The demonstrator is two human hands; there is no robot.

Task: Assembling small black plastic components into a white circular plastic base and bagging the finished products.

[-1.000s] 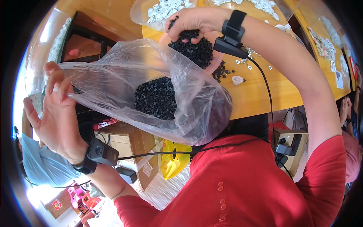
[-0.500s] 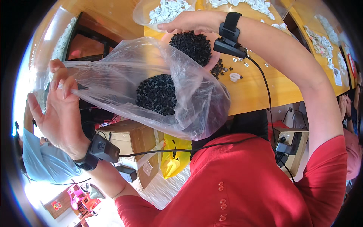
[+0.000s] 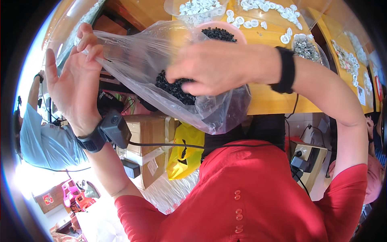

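My left hand pinches the rim of a clear plastic bag and holds its mouth stretched out to the left. Many small black pieces lie inside the bag, which rests at the table's near edge. Over the bag's opening, right by those pieces, is my right hand. Motion blurs its fingers, so whether they hold anything is unclear. Just behind that hand stands a pink bowl with more black pieces in it, partly hidden by the hand and bag.
A clear tub of white parts stands at the back of the wooden table. White round parts lie beside it; silvery parts fill a container at right. Below are a cardboard box and yellow bag. People sit on both sides.
My right hand has come from beside the tub and pink bowl, down to the black pieces in the plastic bag. My left hand has risen slightly, still gripping the bag's rim.
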